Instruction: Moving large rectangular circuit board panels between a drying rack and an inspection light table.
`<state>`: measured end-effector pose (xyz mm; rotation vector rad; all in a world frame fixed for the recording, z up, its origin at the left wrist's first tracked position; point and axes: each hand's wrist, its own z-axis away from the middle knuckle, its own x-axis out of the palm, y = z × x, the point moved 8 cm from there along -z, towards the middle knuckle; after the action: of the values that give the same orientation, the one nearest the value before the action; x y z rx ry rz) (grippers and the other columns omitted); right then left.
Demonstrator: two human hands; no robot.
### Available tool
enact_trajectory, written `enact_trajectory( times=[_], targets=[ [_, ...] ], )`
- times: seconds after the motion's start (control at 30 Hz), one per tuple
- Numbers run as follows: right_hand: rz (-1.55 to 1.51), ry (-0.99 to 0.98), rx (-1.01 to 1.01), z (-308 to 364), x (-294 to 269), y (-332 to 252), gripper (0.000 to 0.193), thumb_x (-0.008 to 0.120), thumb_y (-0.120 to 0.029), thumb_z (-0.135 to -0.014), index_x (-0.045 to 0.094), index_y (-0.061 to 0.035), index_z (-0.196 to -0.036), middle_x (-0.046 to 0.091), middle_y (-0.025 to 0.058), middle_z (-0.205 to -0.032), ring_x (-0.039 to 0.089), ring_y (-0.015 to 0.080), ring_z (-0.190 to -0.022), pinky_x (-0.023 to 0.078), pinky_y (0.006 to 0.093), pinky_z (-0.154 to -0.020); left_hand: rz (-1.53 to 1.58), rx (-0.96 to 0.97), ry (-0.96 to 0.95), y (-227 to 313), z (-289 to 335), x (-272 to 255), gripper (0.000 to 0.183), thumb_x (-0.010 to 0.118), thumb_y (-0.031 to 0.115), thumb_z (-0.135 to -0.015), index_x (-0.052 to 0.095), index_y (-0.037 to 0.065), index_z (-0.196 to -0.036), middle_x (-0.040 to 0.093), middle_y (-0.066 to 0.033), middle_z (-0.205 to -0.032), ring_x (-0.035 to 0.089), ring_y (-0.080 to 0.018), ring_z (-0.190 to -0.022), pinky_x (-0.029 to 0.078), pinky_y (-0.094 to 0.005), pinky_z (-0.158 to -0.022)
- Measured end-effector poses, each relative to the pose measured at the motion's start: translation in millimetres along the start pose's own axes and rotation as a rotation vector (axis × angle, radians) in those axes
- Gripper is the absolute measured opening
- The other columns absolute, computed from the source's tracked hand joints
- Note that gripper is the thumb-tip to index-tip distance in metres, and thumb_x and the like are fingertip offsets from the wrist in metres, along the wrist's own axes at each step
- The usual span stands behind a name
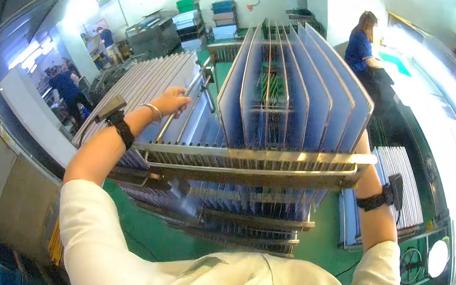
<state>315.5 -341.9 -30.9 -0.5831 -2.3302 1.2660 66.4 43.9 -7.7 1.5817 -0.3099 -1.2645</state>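
In front of me stands a slotted metal rack [249,161], holding several thin blue-grey panels [308,102] upright, edge toward me, with gaps between them. My left hand [171,102] is at the rack's left side, its fingers curled over a slim metal bar [194,83]. A bracelet and a black strap with a small device circle that wrist. My right forearm [372,205], with a similar black strap, reaches up along the rack's right end. The rightmost panel and the rail end hide my right hand, so its fingers do not show.
Left of the rack is another row of pale panels [138,81]; more panels [401,179] lean at the right. Lower rack tiers hang over the green floor [164,229]. A person [360,50] works at a bright bench on the right. Stacked bins [189,16] stand at the back.
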Motion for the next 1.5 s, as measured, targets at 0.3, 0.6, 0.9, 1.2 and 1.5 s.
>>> enact_trajectory(
  times=[0.3,0.6,0.9,1.2,1.5],
  targets=[
    [-0.22,0.136,0.244,16,26,12,0.012,0.047,-0.009,-0.082,0.053,-0.0058,-0.092,0.045,-0.0047,-0.058,0.041,0.004,-0.046,0.031,0.0171,-0.042,0.06,-0.163,-0.183,-17,21,7,0.056,0.059,0.014,-0.083,0.033,-0.005,-0.128,0.058,-0.0156,-0.093,0.06,-0.0178,-0.075,0.052,-0.0298,-0.068],
    [0.555,0.106,0.203,-24,-45,-36,0.038,0.049,-0.041,-0.086,0.056,-0.008,-0.069,0.052,-0.0001,-0.055,0.048,0.0076,-0.045,0.034,0.0212,-0.037,-0.5,0.374,0.571,159,182,2,0.026,0.057,0.013,-0.083,0.059,0.0,-0.105,0.064,-0.0128,-0.086,0.06,-0.0183,-0.082,0.047,-0.0316,-0.076],
    [0.907,-0.215,0.252,-170,13,-78,0.049,0.049,-0.052,-0.082,0.053,-0.0102,-0.056,0.044,0.001,-0.041,0.041,0.0106,-0.032,0.028,0.0243,-0.03,-0.684,0.58,1.075,114,265,144,0.026,0.051,0.017,-0.084,0.058,0.005,-0.106,0.055,-0.0105,-0.114,0.047,-0.0285,-0.112,0.022,-0.0486,-0.101],
    [1.502,-0.436,0.281,-202,33,-57,0.04,0.049,-0.023,-0.084,0.052,-0.0015,-0.051,0.043,0.0067,-0.039,0.043,0.0156,-0.031,0.033,0.03,-0.03,-0.571,0.636,1.177,95,268,144,0.027,0.051,0.021,-0.084,0.06,0.006,-0.104,0.055,-0.0101,-0.112,0.046,-0.0296,-0.112,0.018,-0.0498,-0.102],
    [1.61,-0.479,-0.224,-205,49,-106,0.044,0.054,-0.034,-0.082,0.057,0.0043,-0.061,0.047,0.0089,-0.044,0.046,0.0173,-0.036,0.039,0.032,-0.036,-0.601,0.656,1.139,101,266,146,0.028,0.045,0.017,-0.084,0.06,0.004,-0.103,0.058,-0.0098,-0.112,0.05,-0.0282,-0.108,0.019,-0.0486,-0.102]
  ],
)
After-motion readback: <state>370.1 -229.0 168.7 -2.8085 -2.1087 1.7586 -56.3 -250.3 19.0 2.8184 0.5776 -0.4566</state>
